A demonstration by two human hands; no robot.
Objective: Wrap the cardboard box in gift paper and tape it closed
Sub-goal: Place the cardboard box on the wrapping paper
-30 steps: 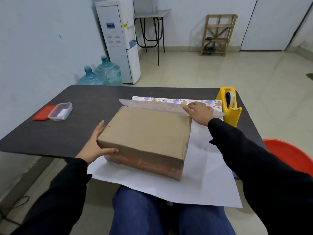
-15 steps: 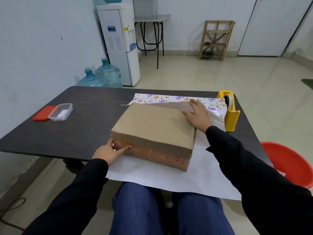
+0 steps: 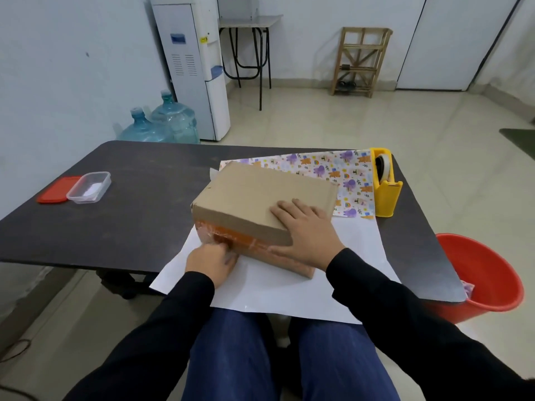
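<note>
Cardboard box [image 3: 254, 204]: set askew on the white reverse of the gift paper [image 3: 278, 287], close to the near edge of the desk [image 3: 130, 204] and toward its right end.
Gift paper: the printed side is shown only in a flap beyond the box, at the desk's far right corner. The near margin is hung off the desk's near edge, over the lap.
Right hand [image 3: 307, 230]: laid flat and spread on the box's near right top corner, with nothing gripped.
Left hand [image 3: 211, 260]: curled against the box's near lower-left corner. Whether paper is pinched cannot be told.
Tape dispenser [image 3: 383, 188]: stood at the desk's right edge, apart from both hands.
Risk 1: a crooked seam is likely if the paper is folded while the box is angled to the sheet's edges.
Risk 2: the overhanging margin could be creased or dragged if the box is slid.
Risk 3: a fold could be sprung open while tape is fetched, since 2 hands are needed to hold it.
</note>
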